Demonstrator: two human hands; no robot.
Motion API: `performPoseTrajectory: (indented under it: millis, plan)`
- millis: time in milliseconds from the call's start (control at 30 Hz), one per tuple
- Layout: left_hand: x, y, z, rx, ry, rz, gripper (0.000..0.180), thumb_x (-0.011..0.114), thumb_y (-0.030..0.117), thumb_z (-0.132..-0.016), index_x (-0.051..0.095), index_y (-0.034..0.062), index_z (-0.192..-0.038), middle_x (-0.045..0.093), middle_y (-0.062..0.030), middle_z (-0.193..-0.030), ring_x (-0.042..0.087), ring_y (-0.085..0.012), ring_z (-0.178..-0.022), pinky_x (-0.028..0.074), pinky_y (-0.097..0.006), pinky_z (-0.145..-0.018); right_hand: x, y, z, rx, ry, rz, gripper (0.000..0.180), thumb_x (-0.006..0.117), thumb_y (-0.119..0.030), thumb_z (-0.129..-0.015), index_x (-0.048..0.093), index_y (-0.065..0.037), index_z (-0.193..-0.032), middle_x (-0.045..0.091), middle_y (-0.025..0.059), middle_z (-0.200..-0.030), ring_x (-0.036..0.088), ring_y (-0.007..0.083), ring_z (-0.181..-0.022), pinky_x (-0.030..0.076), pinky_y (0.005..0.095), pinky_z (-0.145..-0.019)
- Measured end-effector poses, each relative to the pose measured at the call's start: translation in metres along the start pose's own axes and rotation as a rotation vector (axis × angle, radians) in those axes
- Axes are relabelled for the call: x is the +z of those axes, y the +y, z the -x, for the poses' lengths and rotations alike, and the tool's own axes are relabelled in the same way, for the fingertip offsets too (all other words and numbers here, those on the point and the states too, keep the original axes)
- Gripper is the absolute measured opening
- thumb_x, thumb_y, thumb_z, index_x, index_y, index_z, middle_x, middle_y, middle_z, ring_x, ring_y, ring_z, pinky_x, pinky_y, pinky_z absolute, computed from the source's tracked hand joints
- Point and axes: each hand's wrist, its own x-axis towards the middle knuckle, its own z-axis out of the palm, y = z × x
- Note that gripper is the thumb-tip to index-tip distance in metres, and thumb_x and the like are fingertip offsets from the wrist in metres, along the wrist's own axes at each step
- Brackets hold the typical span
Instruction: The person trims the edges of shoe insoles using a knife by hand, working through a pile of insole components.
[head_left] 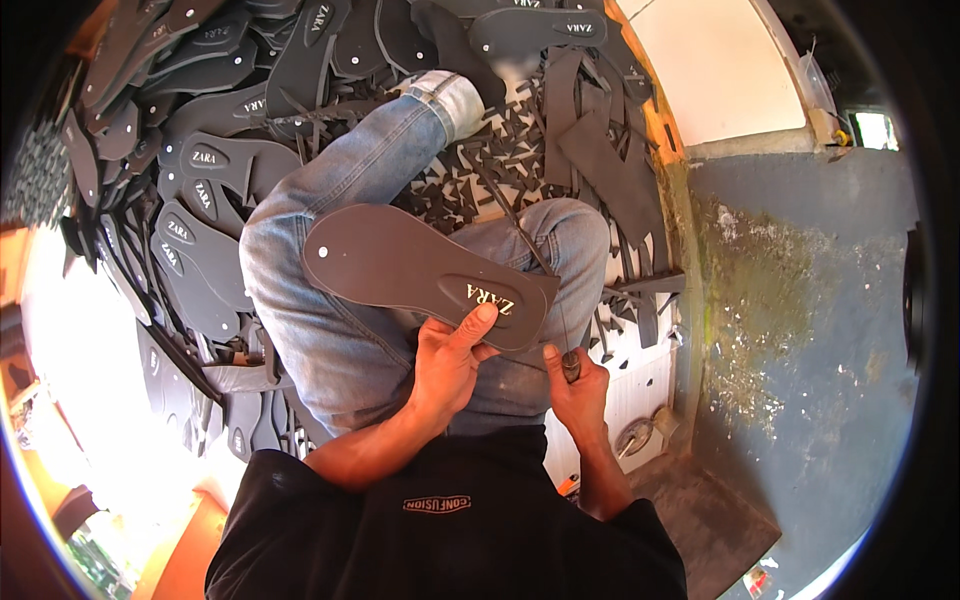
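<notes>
My left hand (452, 362) grips a dark brown shoe sole (385, 258) by its heel end, thumb on top beside the pale lettering. The sole lies tilted above my crossed legs, its broad end to the left with a small white dot. In my right hand (579, 392) is a slim-bladed knife, its dark handle (571, 366) upright in the fist. The thin blade rises along the sole's right end. A narrow dark strip (520, 228) stretches from that end up over my knee; whether it is still joined to the sole I cannot tell.
Stacks of similar soles (200, 265) lie to the left and at the far side. Small dark offcuts (455, 185) cover the floor between my legs, and larger sheet scraps (610, 170) lie at the far right. A stained grey wall (800, 300) bounds the right side.
</notes>
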Motion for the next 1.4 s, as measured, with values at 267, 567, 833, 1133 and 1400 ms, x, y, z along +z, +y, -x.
performPoseTrajectory:
  millis: [267,567,833,1133,1400]
  plan:
    - [-0.018,-0.001,0.004,-0.019,-0.055,-0.083,0.02,0.061,0.014,-0.088,0.059,0.0017,-0.104,0.065,-0.0082,-0.098,0.065,-0.0173,-0.089,0.056,-0.033,-0.076,0.004,-0.007,0.008,0.058,-0.083,0.084,0.037,0.063,-0.024,-0.085,0.049,0.0,-0.061,0.047,0.0167,-0.047,0.049,0.0349,-0.041,0.037,0.04,-0.042]
    - [-0.045,-0.001,0.021,-0.092,-0.066,-0.233,0.024,0.068,0.018,-0.083,0.064,0.0037,-0.102,0.066,-0.0043,-0.094,0.063,-0.0124,-0.082,0.051,-0.026,-0.061,0.02,-0.034,-0.046,-0.165,-0.284,-0.101,0.017,0.064,-0.014,-0.076,0.058,0.002,-0.075,0.057,0.0223,-0.064,0.057,0.0421,-0.064,0.043,0.0426,-0.055]
    - [-0.011,0.111,-0.006,0.119,-0.371,-0.865,0.04,0.072,0.024,-0.08,0.06,0.0016,-0.111,0.065,-0.005,-0.092,0.061,-0.0126,-0.078,0.052,-0.026,-0.053,0.026,0.007,-0.041,0.088,-0.108,-0.177,0.028,0.062,-0.019,-0.085,0.055,0.002,-0.069,0.047,0.0071,-0.051,0.041,0.012,-0.049,0.037,0.034,-0.049]
    - [0.039,0.334,-0.141,0.941,0.112,-0.49,0.034,0.06,0.019,-0.087,0.054,-0.0016,-0.113,0.063,-0.0102,-0.095,0.062,-0.0173,-0.08,0.052,-0.027,-0.07,0.039,0.011,-0.049,-0.012,-0.07,-0.159,0.029,0.064,-0.022,-0.083,0.057,0.004,-0.075,0.052,0.011,-0.055,0.047,0.0191,-0.051,0.041,0.0367,-0.053]
    - [-0.24,0.228,-0.002,0.873,0.842,-0.612,0.025,0.057,0.017,-0.087,0.058,-0.0021,-0.104,0.065,-0.0115,-0.085,0.063,-0.0167,-0.071,0.051,-0.026,-0.063,0.033,0.0,-0.053,0.004,-0.169,-0.212,0.031,0.063,-0.025,-0.087,0.052,-0.002,-0.069,0.048,0.0015,-0.052,0.044,0.0099,-0.047,0.034,0.0275,-0.046]
